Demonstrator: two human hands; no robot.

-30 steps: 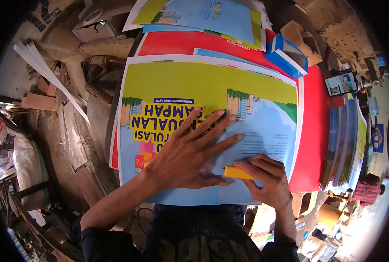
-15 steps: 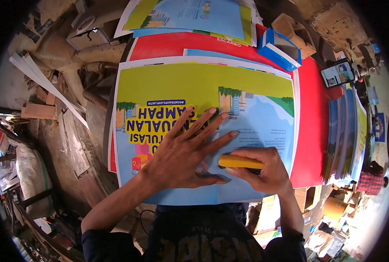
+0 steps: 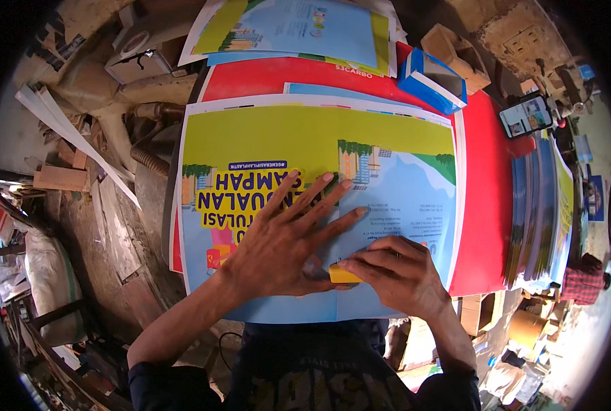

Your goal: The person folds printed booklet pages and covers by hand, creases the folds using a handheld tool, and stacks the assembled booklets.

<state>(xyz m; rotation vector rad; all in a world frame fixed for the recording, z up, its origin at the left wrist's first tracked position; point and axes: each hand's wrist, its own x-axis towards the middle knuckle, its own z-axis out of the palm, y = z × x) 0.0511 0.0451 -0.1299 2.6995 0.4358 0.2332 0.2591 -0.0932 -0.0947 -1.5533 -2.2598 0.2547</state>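
Note:
My left hand [image 3: 285,250] lies flat with spread fingers on a large printed cover sheet [image 3: 394,185], green along its far side and light blue nearer me. A crease runs down the sheet's middle. Beside the left thumb, my right hand [image 3: 405,274] is closed round a small yellow tool [image 3: 344,275] that looks like a stapler. Only its yellow end shows past the fingers, close to the crease; its underside is hidden. More printed sheets [image 3: 319,92] lie beneath the cover.
A red board [image 3: 485,205] lies under the sheets. Another printed pile [image 3: 291,27] is at the far side. A blue open box [image 3: 432,81] and a phone [image 3: 527,116] are at far right, with stacked booklets [image 3: 538,212] below the phone.
My right hand has moved slightly left and turned, bringing the yellow stapler closer to the left thumb and covering more of it. My left hand stays flat in place.

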